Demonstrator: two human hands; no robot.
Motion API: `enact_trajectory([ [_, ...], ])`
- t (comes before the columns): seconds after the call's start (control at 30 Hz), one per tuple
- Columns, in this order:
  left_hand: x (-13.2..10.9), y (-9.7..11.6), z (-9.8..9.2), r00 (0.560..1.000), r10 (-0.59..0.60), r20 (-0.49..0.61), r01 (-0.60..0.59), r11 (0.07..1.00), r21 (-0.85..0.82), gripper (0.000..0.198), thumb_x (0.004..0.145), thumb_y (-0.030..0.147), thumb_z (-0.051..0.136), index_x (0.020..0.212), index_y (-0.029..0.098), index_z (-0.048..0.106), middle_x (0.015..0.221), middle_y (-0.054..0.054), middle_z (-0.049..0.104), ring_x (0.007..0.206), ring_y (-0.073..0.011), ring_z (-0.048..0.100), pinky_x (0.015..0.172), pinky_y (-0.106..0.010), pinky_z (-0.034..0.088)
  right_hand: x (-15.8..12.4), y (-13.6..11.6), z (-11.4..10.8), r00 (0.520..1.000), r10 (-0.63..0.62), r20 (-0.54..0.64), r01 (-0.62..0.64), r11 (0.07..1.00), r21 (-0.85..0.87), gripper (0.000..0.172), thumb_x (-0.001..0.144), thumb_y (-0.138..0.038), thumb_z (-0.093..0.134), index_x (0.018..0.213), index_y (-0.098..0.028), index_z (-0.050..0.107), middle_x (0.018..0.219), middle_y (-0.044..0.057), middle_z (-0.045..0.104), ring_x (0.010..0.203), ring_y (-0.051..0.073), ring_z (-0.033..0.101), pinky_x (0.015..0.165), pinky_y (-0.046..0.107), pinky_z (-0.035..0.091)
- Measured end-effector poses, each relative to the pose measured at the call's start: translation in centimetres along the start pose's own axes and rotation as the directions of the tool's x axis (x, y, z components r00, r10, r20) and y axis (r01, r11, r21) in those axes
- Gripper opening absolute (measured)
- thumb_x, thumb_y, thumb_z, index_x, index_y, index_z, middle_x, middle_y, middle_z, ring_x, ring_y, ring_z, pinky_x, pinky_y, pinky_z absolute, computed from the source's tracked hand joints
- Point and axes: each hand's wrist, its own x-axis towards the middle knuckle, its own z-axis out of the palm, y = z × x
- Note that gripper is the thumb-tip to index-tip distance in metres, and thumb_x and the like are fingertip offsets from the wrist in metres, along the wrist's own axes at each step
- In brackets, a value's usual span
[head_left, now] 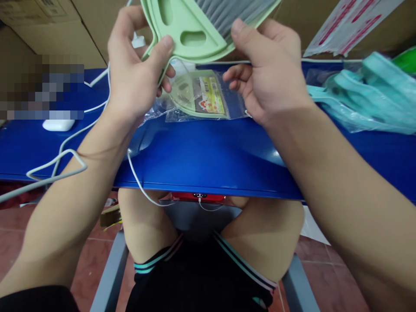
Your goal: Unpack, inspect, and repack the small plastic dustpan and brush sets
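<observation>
Up at the top edge of the head view is a light green plastic hand brush and dustpan set (177,26), fan-shaped, with oval slots and grey bristles. Its upper part is cut off by the frame. My left hand (134,69) grips the slotted end, thumb on the front and fingers behind. At the bristle side, my right hand (273,65) pinches the rim between thumb and forefinger, its other fingers loosely curled. Below them on the blue table (201,151) lies a similar green set (185,93) in clear plastic wrap, with a yellow and red label.
Turquoise plastic items (373,95) in clear wrap lie at right. White cable (68,141) loops across the left side, near a white earbud case (58,123). Cardboard boxes (87,21) stand behind the table. A red device (208,198) with a plugged cable sits under the table edge.
</observation>
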Motion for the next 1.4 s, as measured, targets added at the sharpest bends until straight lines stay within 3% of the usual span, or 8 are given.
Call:
enact_trajectory([
  [0.17, -0.3, 0.1, 0.1, 1.000, 0.002, 0.026, -0.002, 1.000, -0.012, 0.021, 0.098, 0.016, 0.065, 0.103, 0.026, 0.047, 0.109, 0.003, 0.065, 0.058, -0.0021, 0.061, 0.043, -0.024, 0.044, -0.1, 0.3, 0.1, 0.997, 0.049, 0.063, -0.051, 0.998, 0.024, 0.017, 0.105, -0.029, 0.069, 0.110, -0.023, 0.054, 0.089, -0.006, 0.070, 0.053, 0.002, 0.057, 0.046, 0.016, 0.040],
  [0.33, -0.7, 0.1, 0.1, 0.997, 0.001, 0.077, -0.001, 1.000, 0.005, 0.020, 0.098, 0.023, 0.068, 0.102, 0.027, 0.049, 0.115, 0.001, 0.072, 0.060, -0.0030, 0.060, 0.045, -0.025, 0.046, -0.2, 1.2, 0.4, 0.996, 0.023, 0.092, -0.029, 0.997, 0.067, 0.046, 0.095, -0.036, 0.081, 0.119, -0.024, 0.043, 0.088, -0.007, 0.072, 0.052, 0.004, 0.063, 0.047, 0.014, 0.047],
  [0.47, -0.4, 0.0, 0.0, 0.996, 0.016, 0.085, -0.013, 0.999, -0.032, 0.016, 0.097, 0.023, 0.065, 0.108, 0.024, 0.053, 0.109, 0.001, 0.070, 0.061, -0.0050, 0.063, 0.043, -0.026, 0.046, -0.3, 1.2, 0.3, 0.994, 0.009, 0.108, -0.019, 0.996, 0.090, 0.055, 0.091, -0.035, 0.086, 0.119, -0.023, 0.041, 0.089, -0.007, 0.073, 0.055, 0.007, 0.068, 0.048, 0.013, 0.049],
  [0.77, -0.4, 0.3, -0.2, 0.996, -0.020, 0.084, 0.018, 0.999, 0.027, 0.030, 0.088, 0.029, 0.072, 0.117, 0.026, 0.067, 0.103, 0.001, 0.073, 0.069, -0.0090, 0.068, 0.049, -0.027, 0.052, 0.0, 0.9, 0.1, 0.993, 0.030, 0.115, -0.040, 0.996, 0.081, 0.038, 0.100, -0.049, 0.076, 0.111, -0.021, 0.053, 0.089, -0.004, 0.074, 0.064, 0.005, 0.067, 0.055, 0.013, 0.050],
  [1.0, 0.1, 0.2, -0.8, 0.997, -0.030, 0.074, 0.031, 0.999, -0.008, 0.034, 0.089, 0.027, 0.071, 0.123, 0.022, 0.070, 0.093, 0.002, 0.074, 0.065, -0.0073, 0.063, 0.046, -0.025, 0.043, -0.1, -0.6, -0.7, 0.997, 0.060, 0.051, -0.063, 0.997, 0.048, 0.030, 0.098, -0.050, 0.067, 0.107, -0.022, 0.064, 0.100, 0.002, 0.073, 0.074, 0.008, 0.066, 0.061, 0.020, 0.048],
  [1.13, 0.3, 0.6, -1.5, 0.996, -0.064, 0.062, 0.064, 0.998, 0.007, 0.031, 0.081, 0.031, 0.074, 0.111, 0.024, 0.074, 0.094, 0.002, 0.078, 0.064, -0.0071, 0.061, 0.046, -0.026, 0.039, 0.6, -1.9, -1.9, 0.998, 0.068, -0.012, -0.068, 0.998, -0.014, 0.032, 0.100, -0.055, 0.057, 0.098, -0.024, 0.063, 0.099, 0.004, 0.071, 0.078, 0.011, 0.064, 0.059, 0.021, 0.047],
  [1.27, 0.1, 0.8, -1.9, 0.990, -0.127, 0.059, 0.126, 0.992, 0.029, 0.022, 0.077, 0.034, 0.070, 0.095, 0.022, 0.072, 0.069, 0.001, 0.066, 0.054, -0.0100, 0.057, 0.041, -0.027, 0.031, 1.2, -1.7, -2.8, 0.973, 0.097, 0.211, -0.070, 0.989, -0.130, 0.039, 0.093, -0.060, 0.062, 0.096, -0.022, 0.070, 0.106, 0.007, 0.075, 0.089, 0.015, 0.070, 0.066, 0.027, 0.060],
  [1.4, 0.0, 0.7, -2.2, 0.977, -0.190, 0.093, 0.185, 0.981, 0.060, 0.034, 0.085, 0.054, 0.067, 0.099, 0.023, 0.068, 0.075, -0.004, 0.069, 0.055, -0.0131, 0.059, 0.044, -0.028, 0.032, 1.1, -0.4, -2.6, 0.923, 0.127, 0.364, -0.092, 0.989, -0.113, 0.038, 0.080, -0.050, 0.082, 0.104, -0.022, 0.071, 0.113, 0.006, 0.080, 0.107, 0.020, 0.078, 0.094, 0.037, 0.074],
])
